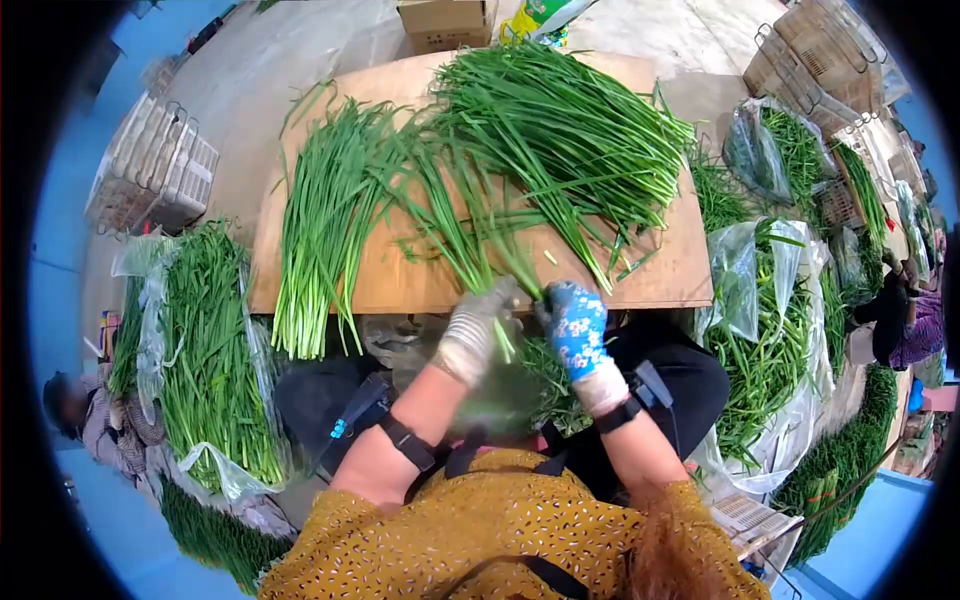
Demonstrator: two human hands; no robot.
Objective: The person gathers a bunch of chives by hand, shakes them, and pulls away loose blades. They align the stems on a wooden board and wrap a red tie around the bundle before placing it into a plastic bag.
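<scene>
Head view: left hand (480, 328) and right hand (577, 328) clasp chive bunch (503, 258) between them

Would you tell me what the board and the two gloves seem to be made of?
Board: seemingly plywood, matt tan, bare flat face. Left hand glove: grey knit fabric, likely. Right hand glove: blue flowered cloth, weave unclear. Both grip green stalks.

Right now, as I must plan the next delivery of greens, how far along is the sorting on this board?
Looks done: one aligned bunch lies at the board's left, ends over the near edge. In hand: left hand and right hand grip a small bunch at that edge. Left: a large loose pile on the far right. The bagged greens alongside could be either.
</scene>
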